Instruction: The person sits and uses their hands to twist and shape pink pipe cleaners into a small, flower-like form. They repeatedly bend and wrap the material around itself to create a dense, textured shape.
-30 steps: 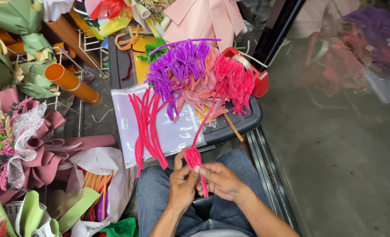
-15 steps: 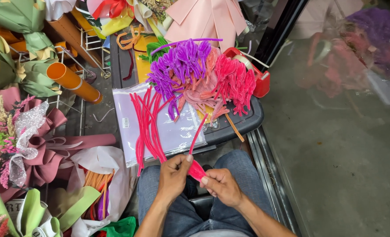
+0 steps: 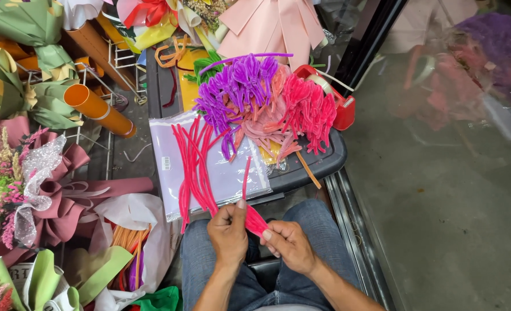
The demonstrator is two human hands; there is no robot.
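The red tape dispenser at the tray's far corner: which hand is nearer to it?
Right. The right hand sits below the tape dispenser, somewhat to its left; the left hand is farther left. Both pinch a pink pipe cleaner.

Two hands (image 3: 228, 230), one tape dispenser (image 3: 340, 106), two orange tubes (image 3: 97, 109).

To your right lies a grey, worn concrete floor (image 3: 457, 219) behind a reflective glass pane (image 3: 468, 86), edged by a metal sliding track (image 3: 356, 230). A white wire rack (image 3: 114, 63) stands upper left. Daylight is soft and even.
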